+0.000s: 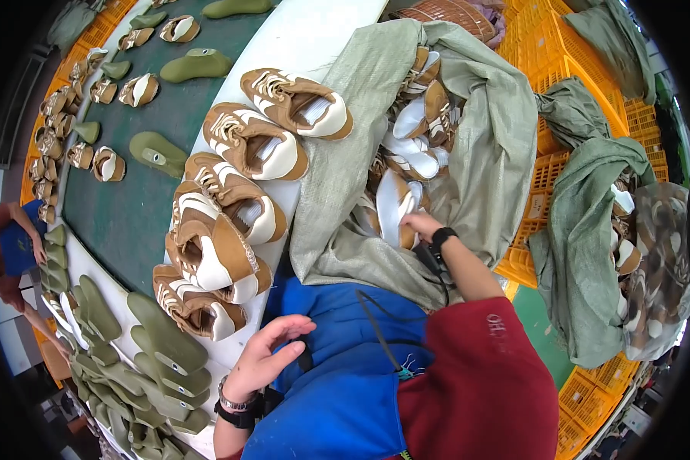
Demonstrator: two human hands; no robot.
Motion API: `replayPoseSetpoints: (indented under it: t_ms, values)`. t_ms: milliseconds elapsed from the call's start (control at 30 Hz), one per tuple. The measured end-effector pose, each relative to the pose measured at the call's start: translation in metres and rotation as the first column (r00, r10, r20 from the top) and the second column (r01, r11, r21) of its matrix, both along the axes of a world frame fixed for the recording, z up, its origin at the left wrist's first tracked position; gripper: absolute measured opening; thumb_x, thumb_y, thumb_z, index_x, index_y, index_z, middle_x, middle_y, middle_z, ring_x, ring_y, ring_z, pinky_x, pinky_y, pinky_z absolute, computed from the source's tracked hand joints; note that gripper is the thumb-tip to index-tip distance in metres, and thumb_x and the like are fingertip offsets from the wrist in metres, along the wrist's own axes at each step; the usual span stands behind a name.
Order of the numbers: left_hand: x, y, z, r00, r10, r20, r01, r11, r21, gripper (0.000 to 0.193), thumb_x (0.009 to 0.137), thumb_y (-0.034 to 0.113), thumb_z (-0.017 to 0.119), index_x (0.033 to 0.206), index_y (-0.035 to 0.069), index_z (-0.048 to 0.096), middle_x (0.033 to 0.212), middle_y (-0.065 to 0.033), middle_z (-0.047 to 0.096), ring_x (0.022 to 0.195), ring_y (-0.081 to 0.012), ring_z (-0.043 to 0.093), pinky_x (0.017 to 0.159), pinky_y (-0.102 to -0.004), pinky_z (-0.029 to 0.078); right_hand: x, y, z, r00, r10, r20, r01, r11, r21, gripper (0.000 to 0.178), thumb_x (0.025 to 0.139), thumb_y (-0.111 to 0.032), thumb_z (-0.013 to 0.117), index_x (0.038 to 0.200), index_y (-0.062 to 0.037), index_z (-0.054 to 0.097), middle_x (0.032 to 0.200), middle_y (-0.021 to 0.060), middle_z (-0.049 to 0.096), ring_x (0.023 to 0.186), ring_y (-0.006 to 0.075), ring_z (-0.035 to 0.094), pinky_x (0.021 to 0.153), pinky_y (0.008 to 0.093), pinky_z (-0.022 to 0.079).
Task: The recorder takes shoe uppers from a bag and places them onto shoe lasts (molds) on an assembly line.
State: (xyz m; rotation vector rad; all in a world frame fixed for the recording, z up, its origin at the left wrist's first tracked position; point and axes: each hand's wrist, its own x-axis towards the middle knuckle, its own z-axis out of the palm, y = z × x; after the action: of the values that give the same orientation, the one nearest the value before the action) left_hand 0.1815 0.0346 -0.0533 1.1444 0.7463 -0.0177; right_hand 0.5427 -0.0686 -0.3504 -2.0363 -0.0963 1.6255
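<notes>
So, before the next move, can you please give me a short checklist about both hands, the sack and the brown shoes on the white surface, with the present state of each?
1. Sack mouth open: ok, shoes show inside.
2. Right hand on a shoe: ok, it touches the pale-bottomed shoe.
3. Right-hand grip firm: cannot tell, the fingers are partly hidden.
4. Left hand free: ok, open with nothing visible in it.
5. Brown shoes on the white surface lying apart: not ok, the ones nearest the person overlap.
</notes>
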Motion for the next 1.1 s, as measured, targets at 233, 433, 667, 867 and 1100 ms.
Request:
replayPoseSetpoints:
  t_ms: [233, 433, 667, 867, 1100]
  values:
    - [0.025, 0.014, -0.013, 0.994, -0.111, 0.013, 0.099, 0.926, 0.363, 0.038, 0.082, 0.009, 0.058, 0.117, 0.002, 0.046, 0.109, -0.0106, 0.057, 0.102, -0.0188, 0.054, 0.086, -0.0300, 0.043, -0.027, 0.020, 0.164, 0.845, -0.105, -0.525, 0.469, 0.616, 0.633, 0.051, 0.076, -0.002, 0.059, 0.122, 0.0020, 0.039, 0.117, 0.0087, 0.052, 0.108, 0.0191, 0.050, 0.095, 0.0315, 0.038]
    - [0.065, 0.015, 0.023, 0.996, -0.010, 0.088, -0.075, 0.434, 0.898, 0.081, 0.068, 0.021, 0.072, 0.133, 0.002, 0.027, 0.131, -0.0248, 0.029, 0.120, -0.0387, 0.033, 0.098, -0.0389, 0.031, -0.095, 0.048, 0.270, 0.953, 0.258, -0.158, -0.019, 0.572, 0.820, 0.068, 0.073, -0.006, 0.067, 0.131, -0.0019, 0.029, 0.128, 0.0091, 0.042, 0.115, 0.0173, 0.043, 0.096, 0.0329, 0.036]
    - [0.047, 0.029, 0.040, 0.716, 0.471, 0.515, -0.625, 0.761, 0.175, 0.087, 0.075, 0.013, 0.066, 0.137, 0.005, 0.006, 0.133, -0.0194, 0.027, 0.123, -0.0279, 0.033, 0.100, -0.0377, 0.030, -0.145, 0.076, 0.320, 0.739, 0.047, 0.672, -0.658, -0.160, 0.736, 0.093, 0.063, -0.020, 0.076, 0.134, 0.0057, 0.022, 0.114, 0.0206, 0.050, 0.095, 0.0309, 0.054, 0.080, 0.0352, 0.043]
    - [0.009, 0.047, 0.033, 0.955, 0.277, 0.105, -0.202, 0.346, 0.917, 0.066, 0.076, 0.018, 0.064, 0.132, 0.005, 0.031, 0.135, -0.0203, 0.028, 0.123, -0.0375, 0.031, 0.099, -0.0442, 0.029, -0.121, 0.159, 0.343, 0.321, -0.423, 0.847, -0.942, -0.050, 0.332, 0.049, 0.067, -0.011, 0.067, 0.114, -0.0063, 0.054, 0.075, 0.0061, 0.058, 0.065, 0.0236, 0.052, 0.063, 0.0331, 0.040]
    - [0.015, 0.054, 0.008, 0.928, 0.321, -0.187, 0.158, 0.115, 0.981, 0.068, 0.070, 0.013, 0.067, 0.129, 0.006, 0.035, 0.135, -0.0213, 0.027, 0.124, -0.0378, 0.028, 0.101, -0.0424, 0.026, -0.125, 0.199, 0.301, 0.154, -0.137, 0.978, -0.971, -0.204, 0.125, 0.024, 0.072, -0.016, 0.063, 0.095, -0.0108, 0.062, 0.082, 0.0055, 0.060, 0.086, 0.0205, 0.056, 0.088, 0.0391, 0.038]
